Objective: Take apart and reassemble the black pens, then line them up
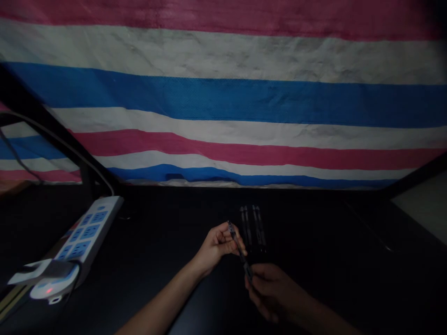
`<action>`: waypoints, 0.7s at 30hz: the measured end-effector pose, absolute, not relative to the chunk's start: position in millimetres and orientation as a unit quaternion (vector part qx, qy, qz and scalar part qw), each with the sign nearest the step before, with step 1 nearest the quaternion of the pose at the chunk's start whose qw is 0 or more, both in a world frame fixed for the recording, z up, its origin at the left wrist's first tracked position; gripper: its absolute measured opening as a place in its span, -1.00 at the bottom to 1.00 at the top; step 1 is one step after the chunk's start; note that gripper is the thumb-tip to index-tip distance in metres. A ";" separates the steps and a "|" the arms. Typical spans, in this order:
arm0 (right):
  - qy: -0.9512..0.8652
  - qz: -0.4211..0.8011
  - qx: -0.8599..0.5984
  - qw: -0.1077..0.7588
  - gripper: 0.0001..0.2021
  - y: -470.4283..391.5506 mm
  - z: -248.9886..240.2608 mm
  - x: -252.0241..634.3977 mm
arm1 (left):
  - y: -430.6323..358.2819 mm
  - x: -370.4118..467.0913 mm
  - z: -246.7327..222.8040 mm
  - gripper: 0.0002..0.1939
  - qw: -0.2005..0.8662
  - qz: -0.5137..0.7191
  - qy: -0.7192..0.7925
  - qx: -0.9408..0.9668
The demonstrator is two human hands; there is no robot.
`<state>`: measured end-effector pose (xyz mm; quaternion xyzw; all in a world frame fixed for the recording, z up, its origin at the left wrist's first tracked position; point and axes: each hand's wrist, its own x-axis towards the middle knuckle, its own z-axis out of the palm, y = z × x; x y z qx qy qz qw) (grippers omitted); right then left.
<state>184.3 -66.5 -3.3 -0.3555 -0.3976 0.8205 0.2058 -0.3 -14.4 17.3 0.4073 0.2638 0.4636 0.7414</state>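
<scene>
A dark, slim pen [240,249] slants between my two hands, its clear end up and to the left. My left hand [220,244] is closed around the upper part, with thumb and fingers pinching it. Lower down, my right hand [267,286] grips the other end, its fingers curled and partly lost in shadow. Just beyond my hands, several similar pens [258,228] lie side by side on the black table [167,232], roughly parallel. Poor light hides their finer details, and I cannot tell whether the held pen is capped.
At the left lies a white power strip [84,242] with a plug [52,270] in its near end and a red light glowing. A cable [101,174] runs from its far end. Striped sheeting [223,102] hangs behind the table, with dark frame bars at both sides.
</scene>
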 end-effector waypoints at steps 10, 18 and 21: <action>-0.604 0.570 -0.473 0.294 -0.62 -63.5 10.1 186.7 | -10.7 -3.9 21.2 -0.42 0.659 0.512 0.341 0.432; -0.624 0.567 -0.458 0.281 -0.71 -64.3 16.0 185.3 | -9.3 -3.5 22.7 -0.54 0.643 0.502 0.382 0.434; -0.625 0.563 -0.470 0.268 -0.74 -64.0 18.5 184.8 | -8.8 -3.0 23.5 -0.53 0.640 0.504 0.389 0.431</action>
